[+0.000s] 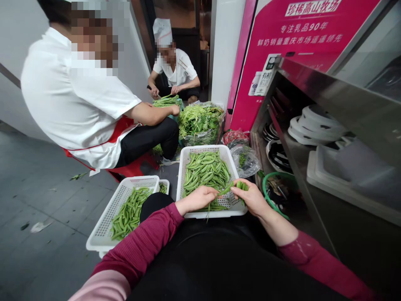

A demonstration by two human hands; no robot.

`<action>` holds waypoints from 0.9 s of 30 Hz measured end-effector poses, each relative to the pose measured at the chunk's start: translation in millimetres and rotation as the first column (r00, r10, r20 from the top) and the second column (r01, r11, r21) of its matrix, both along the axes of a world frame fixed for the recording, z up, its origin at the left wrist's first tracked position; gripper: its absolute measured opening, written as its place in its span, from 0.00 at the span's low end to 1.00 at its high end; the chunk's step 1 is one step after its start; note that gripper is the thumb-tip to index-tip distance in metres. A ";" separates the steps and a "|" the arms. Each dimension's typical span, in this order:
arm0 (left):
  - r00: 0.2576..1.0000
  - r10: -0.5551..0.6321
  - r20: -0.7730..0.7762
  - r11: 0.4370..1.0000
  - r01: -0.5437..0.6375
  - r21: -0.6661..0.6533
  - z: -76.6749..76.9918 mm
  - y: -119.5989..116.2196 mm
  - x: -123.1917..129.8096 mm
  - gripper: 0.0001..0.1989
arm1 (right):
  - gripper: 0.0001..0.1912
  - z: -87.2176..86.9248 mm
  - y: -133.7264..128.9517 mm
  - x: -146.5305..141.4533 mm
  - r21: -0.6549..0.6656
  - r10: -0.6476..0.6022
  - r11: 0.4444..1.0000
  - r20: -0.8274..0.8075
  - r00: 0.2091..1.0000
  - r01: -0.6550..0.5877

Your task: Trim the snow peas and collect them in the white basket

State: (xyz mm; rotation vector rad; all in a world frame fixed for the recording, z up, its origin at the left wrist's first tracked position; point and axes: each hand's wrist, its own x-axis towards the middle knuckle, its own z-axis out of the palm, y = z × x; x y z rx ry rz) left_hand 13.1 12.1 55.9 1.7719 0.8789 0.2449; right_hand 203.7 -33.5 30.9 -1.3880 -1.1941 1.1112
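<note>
- Grip: the left hand (199, 198) has thumb and fingertips closed at one end of a single green pod (226, 189); the right hand (253, 198) pinches towards its other end and also grasps a small bunch of pods (242, 185).
- Position: the held pod is just above the near right part of the white basket (213, 215), in front of the person's lap.
- Handling, in my judgement: nip close to the pod's tip and pull lightly along the seam, so the flesh is not torn. The bunch wants a loose grip; squeezing could bruise it. Working low over the basket would catch any dropped pod.
- Basket contents: a heap of pods (205, 171) fills the middle; thin stringy bits hang at the near rim.
- To the left: a second white basket (92, 240) holds more pods, beside the knee. Mixing the two lots would be a fault worth guarding against.
- Beyond: bagged leafy greens (200, 121) stand behind the first basket; a co-worker in white (81, 96) sits at left, and another co-worker (175, 69) handles green stalks further back.
</note>
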 end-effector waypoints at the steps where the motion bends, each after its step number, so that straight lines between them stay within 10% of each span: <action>1: 1.000 -0.025 -0.010 0.999 0.026 0.032 1.5 -0.3 0.6 0.16 | 0.16 0.0 0.0 0.1 -0.016 0.020 1.000 0.020 1.000 -0.020; 4: 0.996 -0.073 -0.054 0.987 0.080 0.138 1.6 0.7 0.4 0.15 | 0.15 5.6 -0.3 2.0 -0.017 0.050 0.999 0.257 0.965 -0.047; 7: 0.976 -0.190 -0.106 0.955 0.209 0.210 3.1 2.5 -2.9 0.15 | 0.16 21.8 1.4 6.7 0.158 0.038 0.970 0.657 0.753 -0.187; 11: 0.960 -0.258 -0.111 0.884 0.281 0.375 13.2 3.4 -6.3 0.14 | 0.14 42.1 9.1 7.7 0.053 0.303 0.746 0.860 0.409 -0.663; 13: 0.980 -0.185 -0.070 0.873 0.197 0.446 17.0 2.2 -4.8 0.15 | 0.08 42.3 11.8 1.9 0.007 0.373 0.757 0.816 0.442 -0.653; 18: 0.967 0.206 0.148 0.887 -0.249 0.388 8.6 -4.5 2.7 0.15 | 0.15 11.5 12.2 -18.7 -0.069 0.232 0.972 0.168 0.958 -0.224; 21: 0.913 0.359 0.195 0.880 -0.401 0.255 -3.7 -5.9 -2.5 0.14 | 0.17 -12.4 21.8 -11.7 -0.134 -0.066 0.990 -0.232 0.971 0.036; 23: 0.863 0.462 0.202 0.856 -0.494 0.152 -11.5 -4.0 -13.3 0.12 | 0.18 -24.4 33.0 1.2 -0.159 -0.165 0.978 -0.190 0.968 0.135; 25: 0.791 0.579 0.199 0.806 -0.591 0.006 -18.0 -0.6 -27.2 0.11 | 0.16 -33.7 43.3 11.4 -0.197 0.027 0.980 0.164 0.986 0.006; 27: 0.730 0.659 0.181 0.752 -0.636 -0.174 -23.3 2.4 -40.1 0.12 | 0.14 -41.9 49.3 11.3 -0.332 0.408 0.909 0.595 0.693 -0.251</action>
